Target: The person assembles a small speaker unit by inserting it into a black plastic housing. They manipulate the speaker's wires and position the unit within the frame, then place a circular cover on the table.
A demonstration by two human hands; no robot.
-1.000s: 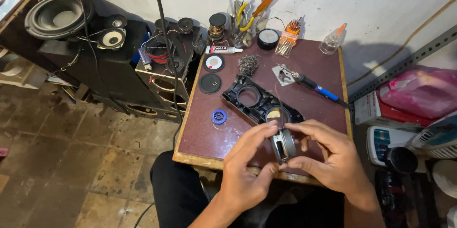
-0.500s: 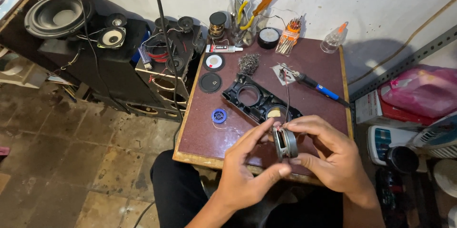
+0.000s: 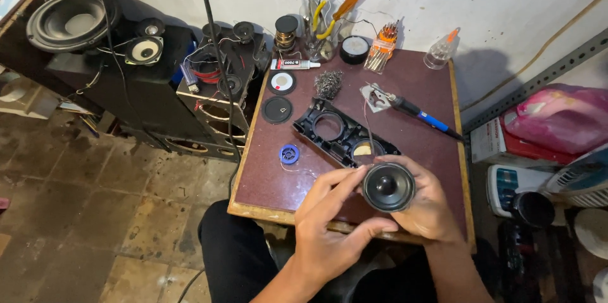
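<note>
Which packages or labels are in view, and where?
Glue tube: lying at the table's back edge, white with a dark cap and red-and-black label.
Cardboard box: right of the table, white and red.
Pink bag: on that box, bulging plastic.
Squeeze bottle: back right corner, clear with orange tip.
Solder spool: left of the hands, small, blue.
No screens or signs.

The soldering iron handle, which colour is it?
Blue, with a black grip; the soldering iron shows in the head view.

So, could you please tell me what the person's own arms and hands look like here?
Both forearms are bare, with no sleeves in view. The left hand and right hand wear no gloves, and I can make out no rings, watch or wristband. Black trousers cover the legs below.
</note>
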